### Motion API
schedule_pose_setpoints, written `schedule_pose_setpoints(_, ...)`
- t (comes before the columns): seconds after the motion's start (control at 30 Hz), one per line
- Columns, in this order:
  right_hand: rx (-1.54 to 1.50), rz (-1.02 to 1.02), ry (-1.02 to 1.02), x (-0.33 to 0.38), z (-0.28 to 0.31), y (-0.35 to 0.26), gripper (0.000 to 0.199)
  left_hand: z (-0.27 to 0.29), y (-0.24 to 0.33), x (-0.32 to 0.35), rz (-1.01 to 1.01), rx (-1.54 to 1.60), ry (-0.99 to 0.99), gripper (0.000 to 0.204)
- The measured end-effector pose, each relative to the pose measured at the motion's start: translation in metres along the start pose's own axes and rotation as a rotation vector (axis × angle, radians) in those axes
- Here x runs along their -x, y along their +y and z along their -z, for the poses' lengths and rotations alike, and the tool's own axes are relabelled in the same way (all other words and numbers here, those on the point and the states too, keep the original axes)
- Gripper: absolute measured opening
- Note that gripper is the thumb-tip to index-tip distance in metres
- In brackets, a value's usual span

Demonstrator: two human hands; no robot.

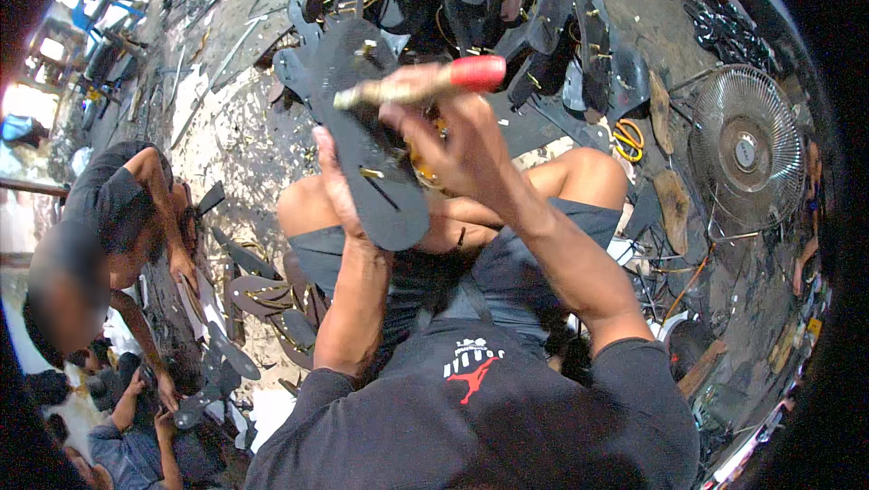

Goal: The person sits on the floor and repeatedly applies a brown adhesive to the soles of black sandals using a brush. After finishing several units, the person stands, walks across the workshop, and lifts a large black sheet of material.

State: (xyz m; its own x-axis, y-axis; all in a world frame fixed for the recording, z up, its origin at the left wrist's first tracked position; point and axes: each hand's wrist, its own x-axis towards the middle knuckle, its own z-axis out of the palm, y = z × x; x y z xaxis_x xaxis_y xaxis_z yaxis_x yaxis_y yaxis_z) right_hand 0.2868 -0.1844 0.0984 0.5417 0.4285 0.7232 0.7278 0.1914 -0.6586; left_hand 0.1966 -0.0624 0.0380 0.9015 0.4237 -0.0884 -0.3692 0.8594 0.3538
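Right hand was clamped round a red-tipped tool right over the black sole the left hand gripped from 7 o'clock above the knees, so I reckon a slip could've jabbed those left fingers.

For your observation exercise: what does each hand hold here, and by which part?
The left hand grips a black sandal sole along its lower left edge. The right hand holds a red-handled tool around the middle of its shaft.
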Motion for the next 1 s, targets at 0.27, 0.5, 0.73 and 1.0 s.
schedule_pose_setpoints(0.27, 0.088, 0.095, -0.155, 0.004, 0.006, 0.004, 0.024, -0.017, 0.013, -0.013, 0.042, 0.09, -0.103, 0.051)
schedule_pose_setpoints(0.5, -0.084, 0.124, -0.214, 0.025, 0.001, -0.018, 0.024, -0.011, 0.029, -0.018, 0.144, -0.144, 0.028, 0.054)
schedule_pose_setpoints(0.73, 0.162, 0.189, -0.286, -0.036, 0.02, 0.025, 0.036, -0.031, -0.002, -0.012, 0.162, 0.112, -0.132, 0.054)
schedule_pose_setpoints(1.0, 0.083, 0.131, -0.18, -0.007, 0.035, 0.04, 0.037, -0.017, -0.009, -0.02, 0.094, -0.055, -0.107, 0.047)
